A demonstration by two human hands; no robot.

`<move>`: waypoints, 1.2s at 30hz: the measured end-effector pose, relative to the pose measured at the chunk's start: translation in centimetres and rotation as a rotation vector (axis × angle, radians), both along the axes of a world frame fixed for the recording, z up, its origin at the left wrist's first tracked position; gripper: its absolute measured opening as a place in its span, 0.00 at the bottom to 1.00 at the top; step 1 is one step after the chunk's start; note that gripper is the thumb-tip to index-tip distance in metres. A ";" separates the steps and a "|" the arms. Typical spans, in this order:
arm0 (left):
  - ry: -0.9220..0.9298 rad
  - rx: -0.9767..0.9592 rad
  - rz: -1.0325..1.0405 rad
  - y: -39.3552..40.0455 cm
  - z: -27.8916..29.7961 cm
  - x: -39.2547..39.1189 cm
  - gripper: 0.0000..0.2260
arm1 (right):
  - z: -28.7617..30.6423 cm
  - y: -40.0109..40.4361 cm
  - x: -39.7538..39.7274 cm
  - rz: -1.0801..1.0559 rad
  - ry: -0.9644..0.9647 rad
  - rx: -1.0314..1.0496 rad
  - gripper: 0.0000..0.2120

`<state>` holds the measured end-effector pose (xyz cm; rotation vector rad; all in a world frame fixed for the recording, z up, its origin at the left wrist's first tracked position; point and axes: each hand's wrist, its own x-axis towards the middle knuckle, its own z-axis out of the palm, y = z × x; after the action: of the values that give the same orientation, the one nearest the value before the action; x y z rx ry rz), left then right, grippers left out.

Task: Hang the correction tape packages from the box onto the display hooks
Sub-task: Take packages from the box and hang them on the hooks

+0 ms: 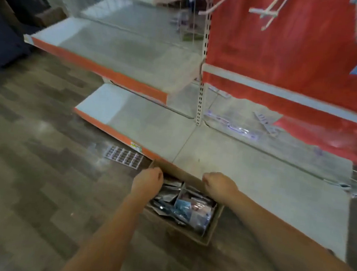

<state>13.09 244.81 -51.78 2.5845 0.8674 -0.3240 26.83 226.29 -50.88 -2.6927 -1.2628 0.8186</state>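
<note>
Both hands reach into the open brown cardboard box (210, 232) on the floor. Left hand (148, 181) and right hand (219, 186) have curled fingers; whether either holds anything, cannot tell. Glossy correction tape packages (191, 209) lie inside; white metal display hooks (266, 13) well above, so packages likely being gathered.

left hand (148, 181): fingers curled, arm extended | right hand (219, 184): fingers curled, arm extended
</note>
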 end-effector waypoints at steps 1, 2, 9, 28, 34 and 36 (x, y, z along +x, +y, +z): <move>0.030 -0.006 0.001 0.1 -2.7 0.0 0.11 | -2.8 0.0 0.0 -0.004 0.011 -0.014 0.13; 0.053 -0.008 0.001 0.2 -5.4 0.1 0.11 | -5.5 0.1 0.0 -0.003 0.028 -0.026 0.13; 0.223 -0.076 -0.010 0.7 -22.1 0.9 0.13 | -23.4 1.2 0.2 -0.001 0.121 -0.067 0.10; 0.428 -0.032 -0.043 2.0 -36.2 2.4 0.21 | -39.5 3.1 -1.3 0.006 0.184 0.102 0.08; 0.382 -0.038 0.066 2.4 -36.9 2.9 0.26 | -40.1 3.0 -0.9 0.036 0.209 0.099 0.07; 0.317 -0.015 0.085 2.6 -36.9 2.6 0.23 | -40.0 3.1 -0.9 0.008 0.247 0.116 0.07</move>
<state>15.72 247.37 -88.70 2.5121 1.0722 -0.7259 25.94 229.43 -90.84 -2.4107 -1.2233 1.0078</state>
